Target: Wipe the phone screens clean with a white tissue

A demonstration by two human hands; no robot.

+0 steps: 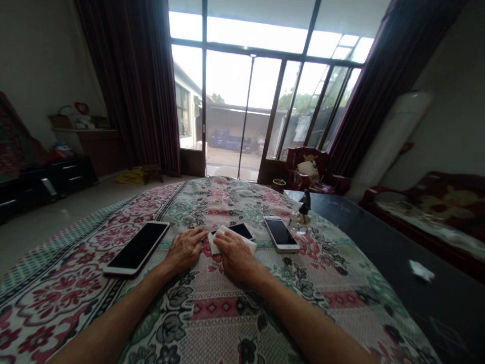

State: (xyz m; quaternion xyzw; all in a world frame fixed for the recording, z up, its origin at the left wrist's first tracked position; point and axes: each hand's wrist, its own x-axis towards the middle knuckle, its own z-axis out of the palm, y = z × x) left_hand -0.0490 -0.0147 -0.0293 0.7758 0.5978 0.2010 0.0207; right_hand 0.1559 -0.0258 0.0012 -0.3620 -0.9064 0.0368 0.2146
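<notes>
Under my right hand (237, 253) a white wipe (248, 244), tissue or cloth, is pressed onto a smartphone (241, 230) with a dark screen. The fingers are bent over the wipe, and part of the phone is hidden beneath them. My left hand (185, 248) lies on the tablecloth with its fingers stretched toward the phone's left end; whether they touch it I cannot tell. A large white-edged device (138, 248), a tablet or big phone, lies left of my left hand. To the right of my right hand lies a white smartphone (281, 233), screen up.
A patterned tablecloth (212, 323) covers the table. A small dark figurine (304, 205) on a clear base stands behind the white smartphone. On the dark surface (382, 237) at right lies a crumpled white piece (421, 271). Wooden seats (447, 194) and a glass door are beyond.
</notes>
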